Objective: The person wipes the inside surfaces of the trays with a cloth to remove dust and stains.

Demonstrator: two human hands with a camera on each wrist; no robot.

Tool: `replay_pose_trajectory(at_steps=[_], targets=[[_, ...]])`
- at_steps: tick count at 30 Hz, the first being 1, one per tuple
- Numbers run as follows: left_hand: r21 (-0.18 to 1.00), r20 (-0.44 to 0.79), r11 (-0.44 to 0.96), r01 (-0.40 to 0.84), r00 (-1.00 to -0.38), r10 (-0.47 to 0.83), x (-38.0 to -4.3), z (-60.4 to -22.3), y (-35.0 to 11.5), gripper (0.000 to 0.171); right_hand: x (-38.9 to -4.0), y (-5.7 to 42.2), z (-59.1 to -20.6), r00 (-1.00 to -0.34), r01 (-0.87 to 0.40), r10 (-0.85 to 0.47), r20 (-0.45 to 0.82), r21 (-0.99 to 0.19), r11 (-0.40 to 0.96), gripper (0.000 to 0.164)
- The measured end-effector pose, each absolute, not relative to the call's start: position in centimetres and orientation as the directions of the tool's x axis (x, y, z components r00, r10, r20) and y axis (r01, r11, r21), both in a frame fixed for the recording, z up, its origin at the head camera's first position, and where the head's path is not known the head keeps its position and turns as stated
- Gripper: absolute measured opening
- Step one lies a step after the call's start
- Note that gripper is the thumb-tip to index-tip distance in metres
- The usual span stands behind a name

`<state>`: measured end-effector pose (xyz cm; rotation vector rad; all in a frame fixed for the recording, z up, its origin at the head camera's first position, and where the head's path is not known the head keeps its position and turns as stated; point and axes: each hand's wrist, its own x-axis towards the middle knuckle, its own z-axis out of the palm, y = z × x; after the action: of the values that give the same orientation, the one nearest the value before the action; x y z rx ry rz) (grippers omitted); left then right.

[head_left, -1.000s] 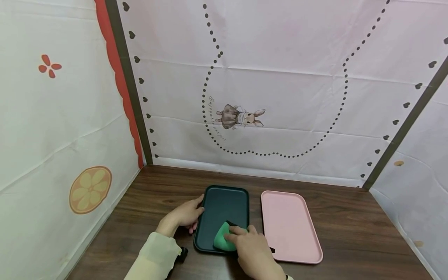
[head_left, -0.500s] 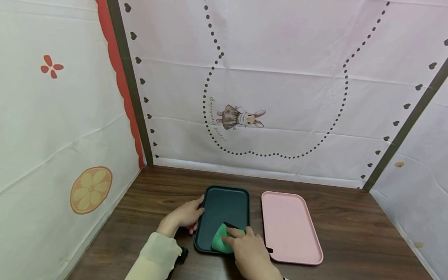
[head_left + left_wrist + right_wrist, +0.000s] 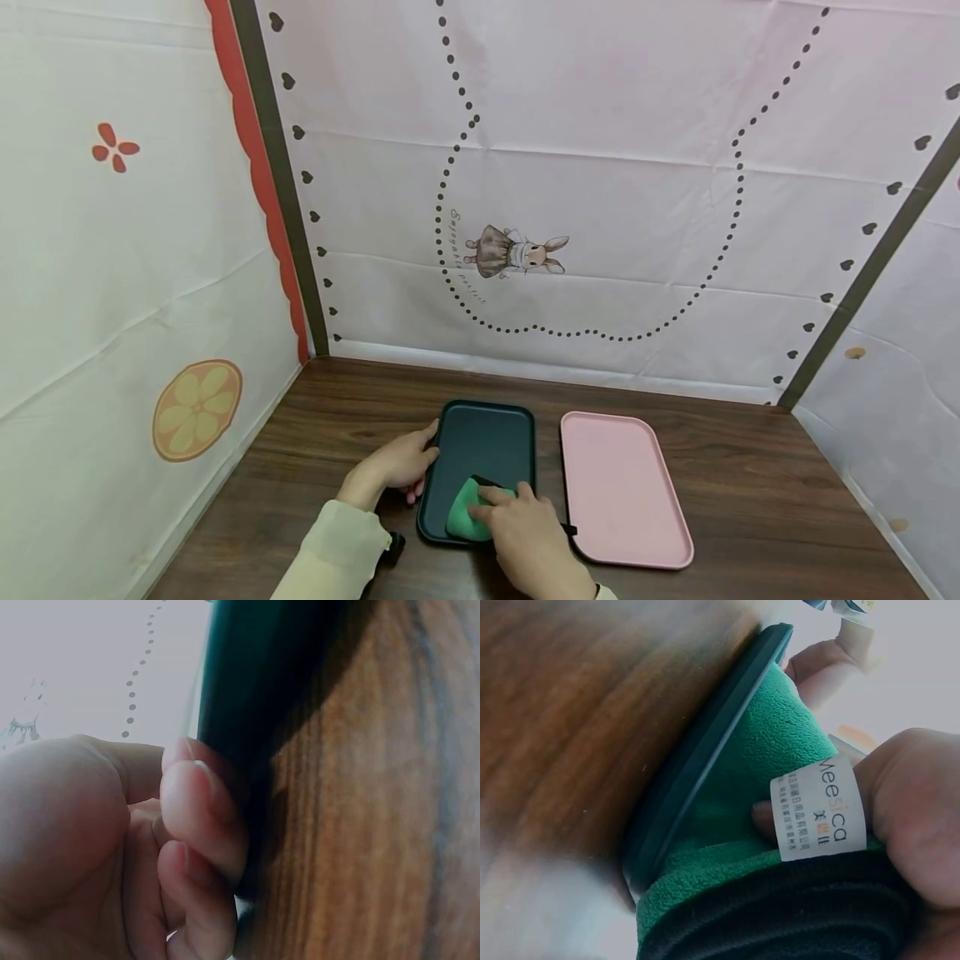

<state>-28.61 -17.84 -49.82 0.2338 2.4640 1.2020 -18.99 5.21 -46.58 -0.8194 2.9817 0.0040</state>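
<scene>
A dark green tray (image 3: 487,437) lies on the wooden table. My left hand (image 3: 397,462) holds its left edge; in the left wrist view the curled fingers (image 3: 202,810) are at the tray's side (image 3: 255,667), low over the wood. Near the tray's front, my right hand (image 3: 528,533) grips a folded green cleaning cloth (image 3: 465,512) and presses it onto the surface. Close up in the right wrist view, the fuzzy cloth (image 3: 787,724) has a white printed label (image 3: 817,810) and a dark border (image 3: 780,907). The palm side of the right hand is partly hidden.
A pink tray (image 3: 622,483) lies just right of the dark green one, with a narrow gap between them. Printed white fabric (image 3: 600,208) stands behind the table, with more at both sides. A small black object (image 3: 393,548) sits by the left wrist.
My right hand and the cloth have slid a little leftward across the dark green tray. The left hand stays at the tray's edge, and both trays keep their places.
</scene>
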Motion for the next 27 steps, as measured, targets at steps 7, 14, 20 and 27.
replay_pose_trajectory(at_steps=[7,14,20,27], targets=[[0.787,-0.271,0.617,-0.025,-0.912,0.309,-28.6,-49.9,-17.7,0.061,-19.6,4.9,-46.6,-0.847,-0.528,-0.528,-0.057,-0.016,0.849,0.060],[0.787,-0.267,0.616,-0.022,-0.913,0.309,-28.8,-49.8,-17.4,0.062,-20.2,4.7,-46.5,-0.839,-0.541,-0.541,-0.050,-0.028,0.841,0.062],[0.785,-0.268,0.619,-0.020,-0.912,0.311,-28.9,-49.7,-17.3,0.061,-20.7,4.7,-46.3,-0.835,-0.544,-0.546,-0.067,-0.049,0.838,0.063],[0.782,-0.265,0.623,-0.022,-0.916,0.300,-29.0,-49.5,-17.2,0.061,-21.5,4.5,-46.1,-0.836,-0.541,-0.544,-0.075,-0.058,0.839,0.065]])
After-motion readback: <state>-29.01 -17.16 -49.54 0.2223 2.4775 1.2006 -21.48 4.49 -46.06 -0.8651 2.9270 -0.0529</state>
